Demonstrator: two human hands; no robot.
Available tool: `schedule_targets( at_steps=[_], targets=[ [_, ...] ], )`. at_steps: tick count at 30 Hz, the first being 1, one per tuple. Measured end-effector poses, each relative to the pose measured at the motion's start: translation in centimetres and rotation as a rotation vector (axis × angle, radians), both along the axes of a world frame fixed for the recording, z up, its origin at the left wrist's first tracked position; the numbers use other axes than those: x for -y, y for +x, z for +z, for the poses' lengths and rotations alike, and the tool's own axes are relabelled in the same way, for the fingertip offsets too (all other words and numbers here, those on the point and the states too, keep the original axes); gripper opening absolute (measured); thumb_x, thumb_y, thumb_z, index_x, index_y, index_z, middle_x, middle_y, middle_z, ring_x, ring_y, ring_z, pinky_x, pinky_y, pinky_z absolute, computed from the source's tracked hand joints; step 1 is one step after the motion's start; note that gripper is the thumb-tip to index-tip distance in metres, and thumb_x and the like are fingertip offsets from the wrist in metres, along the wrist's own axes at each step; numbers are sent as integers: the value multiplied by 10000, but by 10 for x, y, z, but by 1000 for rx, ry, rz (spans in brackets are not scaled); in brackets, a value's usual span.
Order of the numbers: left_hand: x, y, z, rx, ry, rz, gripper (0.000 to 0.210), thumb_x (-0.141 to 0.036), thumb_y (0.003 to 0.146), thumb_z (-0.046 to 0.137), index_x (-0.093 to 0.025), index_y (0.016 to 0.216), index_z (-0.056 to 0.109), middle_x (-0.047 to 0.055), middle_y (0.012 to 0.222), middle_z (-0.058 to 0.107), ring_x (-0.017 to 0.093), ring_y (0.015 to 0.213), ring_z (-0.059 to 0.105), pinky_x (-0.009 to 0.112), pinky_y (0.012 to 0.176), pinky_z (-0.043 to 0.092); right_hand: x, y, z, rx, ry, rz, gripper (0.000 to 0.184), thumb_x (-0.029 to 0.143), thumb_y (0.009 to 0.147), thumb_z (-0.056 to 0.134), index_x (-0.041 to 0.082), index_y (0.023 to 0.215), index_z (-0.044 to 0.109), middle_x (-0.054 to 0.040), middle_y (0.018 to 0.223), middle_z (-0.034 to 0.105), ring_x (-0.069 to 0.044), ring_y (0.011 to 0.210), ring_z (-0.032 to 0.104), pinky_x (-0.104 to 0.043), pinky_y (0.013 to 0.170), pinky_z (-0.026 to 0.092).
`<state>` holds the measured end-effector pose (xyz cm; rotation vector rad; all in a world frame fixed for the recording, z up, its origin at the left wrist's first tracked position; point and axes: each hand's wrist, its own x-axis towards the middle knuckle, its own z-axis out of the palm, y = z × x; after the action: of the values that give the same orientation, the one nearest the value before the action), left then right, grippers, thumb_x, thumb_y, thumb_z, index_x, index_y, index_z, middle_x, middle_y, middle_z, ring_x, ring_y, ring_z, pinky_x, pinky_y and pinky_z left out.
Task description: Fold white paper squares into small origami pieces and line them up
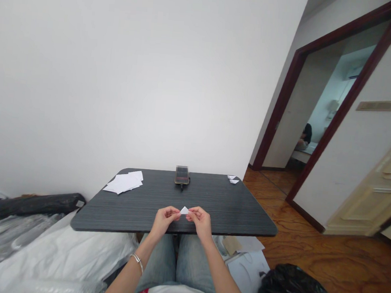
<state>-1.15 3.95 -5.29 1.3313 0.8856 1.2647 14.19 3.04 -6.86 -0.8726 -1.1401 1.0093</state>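
A small white piece of folded paper, triangular in outline, is held between my two hands above the front part of the dark table. My left hand pinches its left corner between thumb and fingers. On the opposite corner, my right hand has the same kind of pinch. Loose white paper sheets lie in an overlapping pile at the table's far left. Small folded paper pieces rest near the far right corner.
A phone-like device on a stand is at the table's back edge, by the white wall. Left of the table are plastic-wrapped bundles and a black roll. A black plastic bag sits at right. Through the doorway, a person is seated.
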Motion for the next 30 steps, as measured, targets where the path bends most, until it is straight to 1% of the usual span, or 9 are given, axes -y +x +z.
schedule_targets(
  at_steps=[5,10,15,20,26,30],
  targets=[
    [-2,1,-3,-18,20,48,153,-256,605,699,-119,626,634,1,530,630,118,502,563,224,541,446,1,-1,-2,-41,11,5,193,315,647,689,152,726,620,-27,605,684,-160,525,633,-259,527,508],
    [0,-1,-3,-45,61,69,130,-232,598,700,-127,649,643,11,590,651,130,563,579,227,583,443,0,-2,-6,-64,10,16,135,251,620,710,156,632,614,-16,574,675,-152,532,632,-249,543,508],
    [1,-3,-2,-89,100,95,97,-211,597,693,-134,650,664,17,609,660,141,587,578,228,592,426,-1,0,-7,-66,14,16,117,228,614,707,154,602,617,-16,557,672,-147,523,627,-245,540,503],
    [1,-3,-3,-128,130,125,70,-209,605,676,-141,622,671,28,636,668,160,635,582,247,642,420,0,1,-6,-64,8,31,120,215,585,723,154,601,620,-13,550,672,-151,513,627,-250,535,500],
    [1,-1,-4,-161,134,133,54,-178,618,641,-138,583,648,-3,538,617,132,534,533,221,547,381,-1,1,-7,-75,-26,18,141,254,568,726,149,577,632,-22,526,671,-160,487,627,-263,510,512],
    [2,1,-3,-163,135,121,60,-173,619,635,-136,572,629,-13,513,594,122,513,517,213,529,373,-3,0,-7,-79,-38,1,173,287,557,730,147,567,630,-25,524,671,-162,476,626,-267,500,517]
  ],
)
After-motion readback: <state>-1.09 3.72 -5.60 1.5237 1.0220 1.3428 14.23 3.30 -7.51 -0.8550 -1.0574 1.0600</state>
